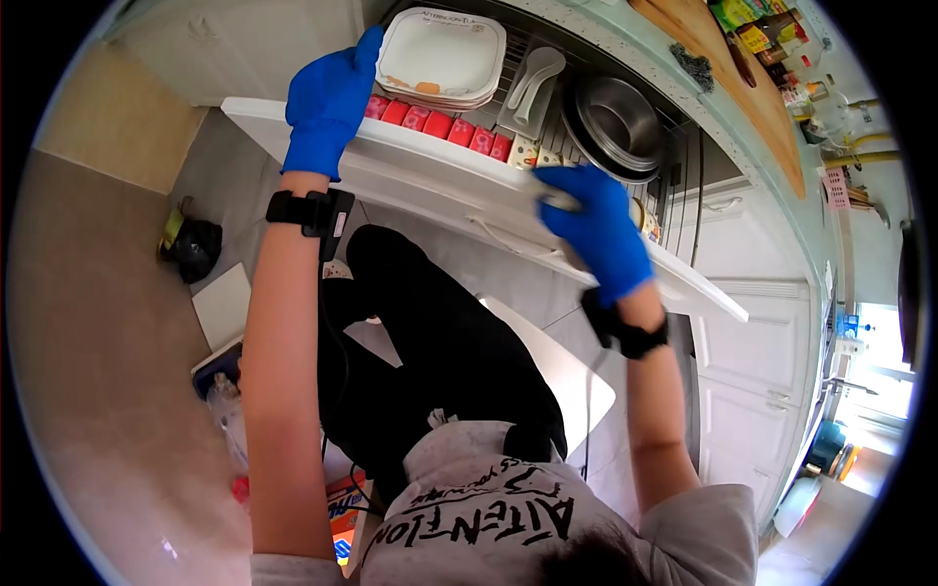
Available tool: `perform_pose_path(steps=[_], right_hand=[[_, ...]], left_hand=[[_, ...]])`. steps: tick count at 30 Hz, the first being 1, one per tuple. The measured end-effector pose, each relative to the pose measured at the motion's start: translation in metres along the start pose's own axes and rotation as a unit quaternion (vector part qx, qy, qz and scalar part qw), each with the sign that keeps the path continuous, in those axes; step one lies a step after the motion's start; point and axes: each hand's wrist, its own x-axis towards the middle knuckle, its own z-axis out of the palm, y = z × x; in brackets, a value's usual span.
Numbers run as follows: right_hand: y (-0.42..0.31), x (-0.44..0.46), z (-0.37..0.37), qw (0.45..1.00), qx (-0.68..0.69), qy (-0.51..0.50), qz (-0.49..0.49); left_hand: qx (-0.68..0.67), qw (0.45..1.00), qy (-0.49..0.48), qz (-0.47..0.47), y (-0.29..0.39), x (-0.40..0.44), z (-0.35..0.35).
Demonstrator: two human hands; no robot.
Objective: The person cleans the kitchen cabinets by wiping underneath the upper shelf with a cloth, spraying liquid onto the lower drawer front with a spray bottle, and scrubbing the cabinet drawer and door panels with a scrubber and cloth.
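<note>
My left hand (330, 101), in a blue glove, lies over the left end of the pulled-out white drawer (410, 161). Its fingers stretch out beside a stack of white square plates (442, 54), and nothing shows in them; whether they touch the plates I cannot tell. My right hand (598, 227), gloved too and blurred by motion, is closed above the drawer's front edge. Something small and pale (560, 199) shows between its fingers, too smeared to name. Near it inside the drawer are white spoons (537, 83) in a narrow tray and nested metal bowls (620, 122).
Red patterned small items (438, 124) line the drawer front's inner side. A counter (728, 117) with a wooden board (752, 83) and several bottles (782, 34) runs along the right. My knees (391, 254) are under the drawer. A black bag (195, 252) lies on the floor.
</note>
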Motion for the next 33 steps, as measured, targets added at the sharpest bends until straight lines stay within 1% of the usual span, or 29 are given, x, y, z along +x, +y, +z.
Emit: perform_pose_path(steps=[2, 4, 5, 6, 9, 11, 12, 13, 14, 15, 16, 17, 18, 20, 21, 23, 24, 25, 27, 28, 30, 33], right_hand=[[0.017, -0.024, -0.03, 0.999, -0.003, -0.007, 0.037], [0.027, -0.036, -0.035, 0.999, 0.009, 0.019, 0.045], [0.029, -0.037, -0.033, 0.999, 0.014, 0.04, 0.009], [0.029, -0.039, -0.031, 0.999, 0.011, 0.041, 0.009], [0.017, -0.031, -0.011, 0.987, -0.052, 0.12, -0.089], [0.006, -0.022, 0.001, 0.986, -0.038, 0.124, -0.107], [0.002, -0.017, 0.006, 0.983, -0.027, 0.131, -0.122], [0.004, -0.011, 0.015, 0.982, -0.017, 0.145, -0.117], [0.002, -0.008, 0.02, 0.983, -0.018, 0.143, -0.117], [-0.002, -0.004, 0.024, 0.986, 0.001, 0.143, -0.09], [-0.005, -0.001, 0.027, 0.988, 0.02, 0.142, -0.063], [-0.005, 0.001, 0.029, 0.985, 0.052, 0.154, -0.059], [-0.009, 0.002, 0.029, 0.985, 0.053, 0.151, -0.061], [-0.018, 0.0, 0.026, 0.98, 0.063, 0.187, -0.016], [-0.011, -0.001, 0.025, 0.987, 0.041, 0.15, -0.029], [-0.01, -0.002, 0.023, 0.991, 0.027, 0.131, -0.018], [-0.01, -0.002, 0.022, 0.993, 0.014, 0.113, -0.008], [-0.013, -0.002, 0.023, 0.994, 0.013, 0.111, -0.01], [-0.019, -0.003, 0.025, 0.991, -0.061, 0.118, -0.004], [-0.02, -0.001, 0.027, 0.991, -0.061, 0.117, -0.007], [-0.019, 0.006, 0.03, 0.977, -0.137, 0.131, -0.098], [-0.035, 0.028, 0.046, 0.963, -0.163, 0.126, -0.172]], left_hand=[[0.022, 0.999, 0.011, 0.026, -0.003, 0.001, 0.002], [0.012, 0.999, 0.015, 0.029, -0.003, -0.002, 0.001], [0.002, 0.999, 0.017, 0.039, -0.002, -0.002, 0.001], [0.0, 0.999, 0.018, 0.04, 0.0, -0.002, 0.001], [0.013, 1.0, 0.006, 0.014, -0.002, 0.0, 0.001], [0.014, 0.996, 0.077, 0.048, -0.004, -0.002, 0.006], [0.014, 0.996, 0.077, 0.046, -0.006, -0.004, 0.007], [0.109, 0.979, 0.116, 0.124, -0.006, -0.007, 0.007], [0.201, 0.947, 0.152, 0.199, -0.006, -0.009, 0.007], [0.2, 0.948, 0.153, 0.197, -0.006, -0.009, 0.008], [0.165, 0.955, 0.154, 0.191, -0.003, -0.01, 0.006], [0.131, 0.962, 0.155, 0.183, -0.001, -0.011, 0.003], [0.132, 0.962, 0.156, 0.18, 0.001, -0.012, 0.001], [0.031, 0.992, 0.101, 0.075, 0.011, -0.015, -0.005], [0.031, 0.992, 0.1, 0.073, 0.012, -0.015, -0.004], [0.035, 0.984, 0.148, 0.092, 0.012, -0.015, -0.002], [0.034, 0.984, 0.148, 0.091, 0.011, -0.015, 0.0], [0.043, 0.983, 0.153, 0.097, 0.012, -0.016, 0.0], [0.053, 0.981, 0.16, 0.1, 0.012, -0.016, -0.001], [0.063, 0.977, 0.173, 0.11, 0.011, -0.016, 0.0], [0.073, 0.973, 0.183, 0.118, 0.009, -0.015, 0.002], [0.087, 0.971, 0.188, 0.124, 0.008, -0.013, 0.005]])
